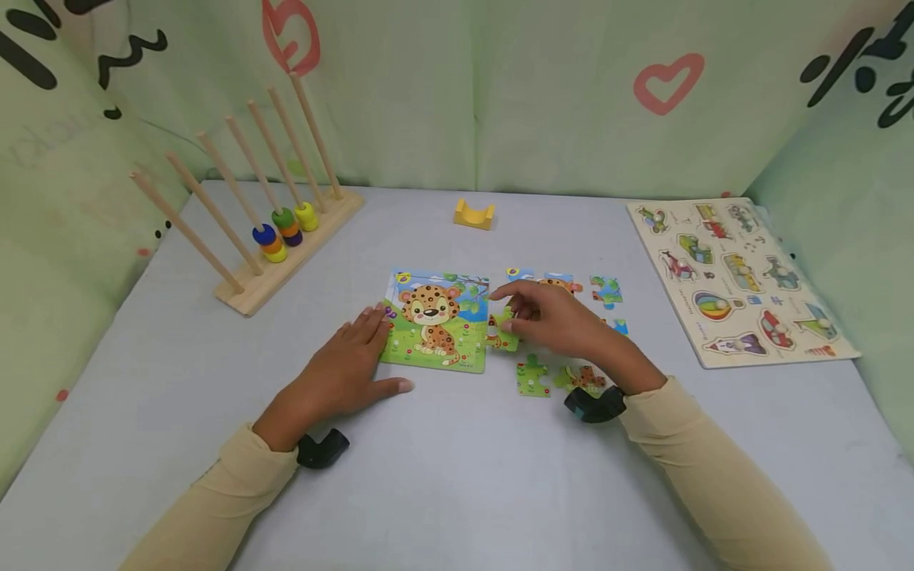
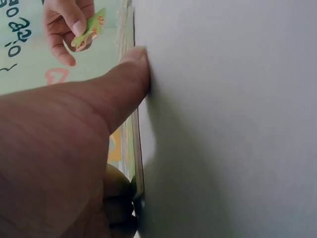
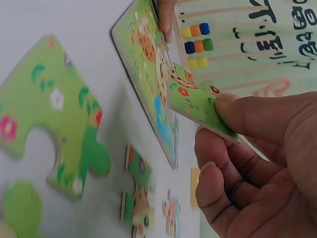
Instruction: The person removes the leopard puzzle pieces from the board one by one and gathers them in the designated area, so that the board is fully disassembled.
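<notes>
A square puzzle board (image 1: 471,357) with a cartoon leopard on green grass lies flat on the table. My left hand (image 1: 343,369) rests at its left side, fingers extended over the edge and the thumb spread away. Just right of the board, my right hand (image 1: 564,321) pinches a green jigsaw piece (image 3: 198,105) with red flowers and a spotted part between thumb and fingers, raised above the table. Around and below this hand lie several loose jigsaw pieces, among them a green one (image 1: 532,377) and a leafy one (image 1: 607,291); the hand partly hides others.
At the left back stands a wooden rack (image 1: 257,289) of tall pegs with coloured rings (image 1: 270,243). A small yellow curved block (image 1: 474,215) sits toward the back. A picture puzzle board (image 1: 739,277) with toy shapes lies at the right. Printed green curtains (image 1: 557,103) enclose the table.
</notes>
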The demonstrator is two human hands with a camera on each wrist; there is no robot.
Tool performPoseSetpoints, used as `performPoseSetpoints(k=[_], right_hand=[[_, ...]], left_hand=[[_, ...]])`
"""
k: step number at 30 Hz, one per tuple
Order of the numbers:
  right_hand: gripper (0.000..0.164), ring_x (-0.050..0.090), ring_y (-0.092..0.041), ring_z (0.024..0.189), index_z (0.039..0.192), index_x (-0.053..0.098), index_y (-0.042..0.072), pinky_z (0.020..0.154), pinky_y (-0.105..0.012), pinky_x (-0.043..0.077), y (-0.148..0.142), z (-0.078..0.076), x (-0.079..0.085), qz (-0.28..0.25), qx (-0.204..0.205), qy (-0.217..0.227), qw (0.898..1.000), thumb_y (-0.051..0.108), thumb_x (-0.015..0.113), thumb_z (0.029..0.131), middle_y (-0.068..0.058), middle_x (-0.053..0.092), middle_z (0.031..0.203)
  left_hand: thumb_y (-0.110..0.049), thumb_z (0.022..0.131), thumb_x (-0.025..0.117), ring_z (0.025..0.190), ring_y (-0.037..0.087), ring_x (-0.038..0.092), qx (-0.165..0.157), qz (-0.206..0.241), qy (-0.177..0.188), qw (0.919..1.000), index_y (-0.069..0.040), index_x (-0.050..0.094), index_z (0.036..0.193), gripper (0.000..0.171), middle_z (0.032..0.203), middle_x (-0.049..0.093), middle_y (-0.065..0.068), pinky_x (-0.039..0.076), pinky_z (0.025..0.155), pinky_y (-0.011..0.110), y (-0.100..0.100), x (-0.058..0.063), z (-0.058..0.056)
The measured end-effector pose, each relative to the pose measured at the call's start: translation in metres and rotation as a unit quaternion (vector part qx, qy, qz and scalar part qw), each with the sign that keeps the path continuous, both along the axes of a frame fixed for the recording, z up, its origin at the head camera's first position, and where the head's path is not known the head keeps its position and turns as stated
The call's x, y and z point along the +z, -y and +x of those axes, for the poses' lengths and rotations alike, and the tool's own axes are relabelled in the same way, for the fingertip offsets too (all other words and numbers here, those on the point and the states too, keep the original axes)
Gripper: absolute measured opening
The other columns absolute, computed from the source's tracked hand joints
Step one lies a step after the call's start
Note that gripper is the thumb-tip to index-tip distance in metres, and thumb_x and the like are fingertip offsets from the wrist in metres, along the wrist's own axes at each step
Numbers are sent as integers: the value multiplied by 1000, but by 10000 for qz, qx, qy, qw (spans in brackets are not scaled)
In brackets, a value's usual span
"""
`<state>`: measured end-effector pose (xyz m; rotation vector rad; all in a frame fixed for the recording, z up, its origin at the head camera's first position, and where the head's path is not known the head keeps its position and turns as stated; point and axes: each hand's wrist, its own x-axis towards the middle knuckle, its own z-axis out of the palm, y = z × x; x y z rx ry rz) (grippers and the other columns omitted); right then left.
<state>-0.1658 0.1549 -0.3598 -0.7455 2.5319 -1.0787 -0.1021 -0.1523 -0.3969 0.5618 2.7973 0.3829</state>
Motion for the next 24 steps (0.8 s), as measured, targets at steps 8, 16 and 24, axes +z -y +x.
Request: performPoseSetpoints(k=[8, 16, 24], right_hand=[[23, 56, -19, 77, 113, 71, 6, 66, -28, 47, -34, 4, 0, 137, -196, 89, 9997, 5, 68, 91, -2, 68, 97], [26, 58, -18, 81, 119, 70, 5, 68, -26, 49, -65, 13, 6, 268, -315, -4, 9991, 8, 66, 94, -2, 70, 99], [30, 59, -22, 87, 121, 65, 2, 72, -24, 49, -96, 24, 5, 248, -781, 203, 9964, 13, 68, 93, -7, 62, 95]], left_hand=[[-57, 86, 66, 146, 34, 10, 108, -77, -35, 9999, 6, 26, 150, 98, 159, 15, 20, 17, 114, 52, -4, 4, 2], [-55, 86, 67, 146, 35, 12, 153, -15, -103, 9998, 7, 28, 149, 97, 158, 16, 22, 18, 114, 53, -5, 5, 4], [-55, 86, 68, 146, 35, 13, 182, 15, -88, 9998, 7, 29, 149, 97, 158, 18, 22, 18, 114, 53, -6, 4, 5]])
